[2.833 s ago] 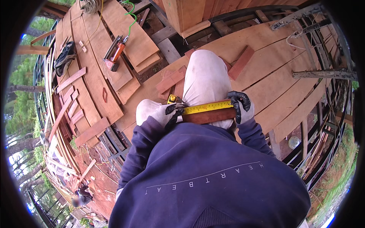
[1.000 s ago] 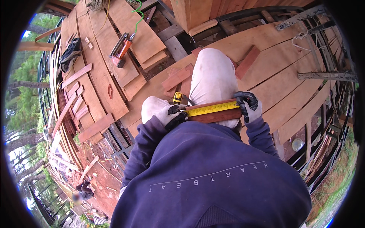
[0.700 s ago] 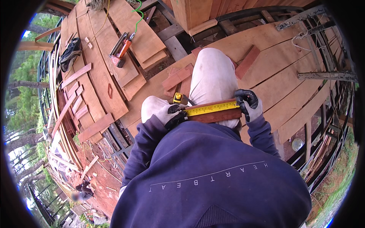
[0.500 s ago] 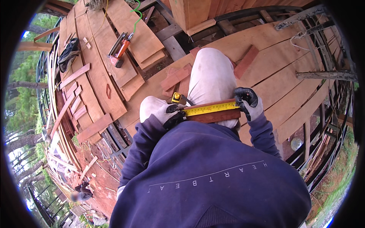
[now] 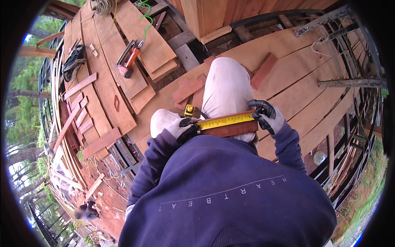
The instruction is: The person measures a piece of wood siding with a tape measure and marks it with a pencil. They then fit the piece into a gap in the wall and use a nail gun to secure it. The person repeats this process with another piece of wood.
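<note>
A short reddish-brown wooden board (image 5: 230, 130) lies across my lap, with a yellow tape measure blade (image 5: 226, 122) stretched along it. My left hand (image 5: 186, 128), in a white and black glove, is closed at the left end, pinching the blade against the board. The yellow and black tape measure case (image 5: 189, 110) sits just beyond that hand, a dark bend of blade beside it. At the board's right end my right hand (image 5: 267, 117), gloved the same way, has its fingers curled round the edge by the blade. Its exact fingertip contact is partly hidden.
Reddish board offcuts (image 5: 189, 88) lie beyond my knees, another board (image 5: 264, 71) to their right. An orange nail gun (image 5: 131, 61) with a green hose rests on planks at the left. Gaps open between planks. Another person (image 5: 87, 210) is on the ground, lower left.
The fingers of my right hand have shifted at the board's end, the index now raised and reaching further left. The board and tape stay almost where they were.
</note>
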`<state>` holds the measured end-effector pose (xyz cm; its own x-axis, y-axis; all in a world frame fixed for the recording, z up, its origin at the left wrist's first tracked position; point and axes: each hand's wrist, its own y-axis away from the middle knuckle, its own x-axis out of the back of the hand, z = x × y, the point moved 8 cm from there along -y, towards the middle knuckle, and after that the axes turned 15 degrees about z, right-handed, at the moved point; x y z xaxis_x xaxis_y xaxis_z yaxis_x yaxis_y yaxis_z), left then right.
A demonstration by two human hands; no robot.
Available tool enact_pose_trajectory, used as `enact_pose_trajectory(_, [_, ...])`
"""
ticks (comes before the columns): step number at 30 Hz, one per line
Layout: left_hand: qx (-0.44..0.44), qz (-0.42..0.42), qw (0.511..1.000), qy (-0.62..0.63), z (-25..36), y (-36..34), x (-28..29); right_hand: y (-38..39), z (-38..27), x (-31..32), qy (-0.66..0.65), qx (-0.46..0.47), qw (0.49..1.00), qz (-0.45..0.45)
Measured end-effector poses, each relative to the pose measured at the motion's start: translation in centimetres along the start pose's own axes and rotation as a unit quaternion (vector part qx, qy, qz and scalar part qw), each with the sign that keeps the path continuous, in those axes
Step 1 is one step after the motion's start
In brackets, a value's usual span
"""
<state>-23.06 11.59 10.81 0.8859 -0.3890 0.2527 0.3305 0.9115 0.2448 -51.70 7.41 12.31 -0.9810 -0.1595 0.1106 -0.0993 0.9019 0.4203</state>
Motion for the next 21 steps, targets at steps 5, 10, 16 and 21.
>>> enact_pose_trajectory(5, [0.033,-0.013,0.999,0.003,-0.7,0.0,0.1,-0.7,1.7,-0.1,-0.052,-0.045,0.998,-0.012])
enact_pose_trajectory(10, [0.025,-0.019,0.999,-0.019,0.2,0.1,0.3,-0.5,1.1,-0.7,-0.101,-0.050,0.994,0.012])
enact_pose_trajectory(16, [0.023,-0.007,0.998,-0.052,1.7,0.3,0.7,-1.1,1.8,-0.5,-0.053,-0.015,0.998,0.027])
enact_pose_trajectory(21, [0.089,-0.016,0.992,-0.085,2.3,0.3,0.9,-0.9,-0.9,1.3,-0.095,0.025,0.993,0.069])
